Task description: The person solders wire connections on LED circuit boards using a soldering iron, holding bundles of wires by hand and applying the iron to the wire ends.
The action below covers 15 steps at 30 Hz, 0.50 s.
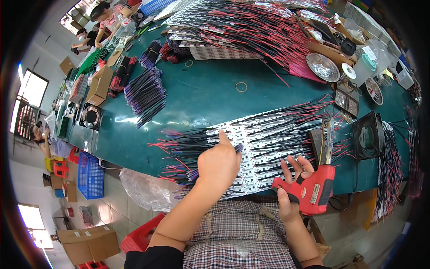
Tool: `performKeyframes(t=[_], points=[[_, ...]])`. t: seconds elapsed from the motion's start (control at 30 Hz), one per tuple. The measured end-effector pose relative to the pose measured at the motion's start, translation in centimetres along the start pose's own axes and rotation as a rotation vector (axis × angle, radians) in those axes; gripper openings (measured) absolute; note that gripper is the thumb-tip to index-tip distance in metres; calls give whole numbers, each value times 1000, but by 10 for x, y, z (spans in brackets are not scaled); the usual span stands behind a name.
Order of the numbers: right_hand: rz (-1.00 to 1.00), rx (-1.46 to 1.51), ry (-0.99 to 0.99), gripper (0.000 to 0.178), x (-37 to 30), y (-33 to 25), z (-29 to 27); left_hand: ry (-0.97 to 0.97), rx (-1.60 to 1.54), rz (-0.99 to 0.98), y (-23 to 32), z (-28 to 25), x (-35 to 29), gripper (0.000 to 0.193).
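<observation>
A sheet of white circuit boards (253, 157) lies before me, with black and red wires sticking out on both sides. My left hand (218, 163) is over its left part, its fist closed round a small bundle of purple-ended black wires (239, 147). Its index finger stretches out and touches the boards' far edge. At the right part of the sheet, my right hand (293, 184) holds a red soldering gun (316, 190) by its body. Several of its fingers are raised and bent. The gun's metal front end points away from me, beside a dark block (319, 145).
A tall stack of wired boards (224, 53) stands at the back. Wire bundles (145, 94) lie at left, near a carton (99, 85). To the right are a black fan (368, 135), a metal dish (323, 67) and a sponge tin (347, 99). Co-workers (109, 18) sit farther off.
</observation>
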State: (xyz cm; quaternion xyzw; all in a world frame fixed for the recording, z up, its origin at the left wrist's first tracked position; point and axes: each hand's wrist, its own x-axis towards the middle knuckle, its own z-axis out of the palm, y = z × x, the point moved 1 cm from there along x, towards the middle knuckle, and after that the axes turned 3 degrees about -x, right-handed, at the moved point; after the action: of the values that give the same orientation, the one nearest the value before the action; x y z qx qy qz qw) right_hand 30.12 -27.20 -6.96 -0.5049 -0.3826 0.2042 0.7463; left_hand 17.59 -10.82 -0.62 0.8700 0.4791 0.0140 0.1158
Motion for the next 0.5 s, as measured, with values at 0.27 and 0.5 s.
performKeyframes(t=[0.27, 0.5], points=[[93, -5, -10, 73, 1, -14, -3, 20, 53, 154, 22, -5, 9, 58], [95, 77, -64, 78, -5, -2, 0, 40, 104, -18, 3, -3, 24, 74]])
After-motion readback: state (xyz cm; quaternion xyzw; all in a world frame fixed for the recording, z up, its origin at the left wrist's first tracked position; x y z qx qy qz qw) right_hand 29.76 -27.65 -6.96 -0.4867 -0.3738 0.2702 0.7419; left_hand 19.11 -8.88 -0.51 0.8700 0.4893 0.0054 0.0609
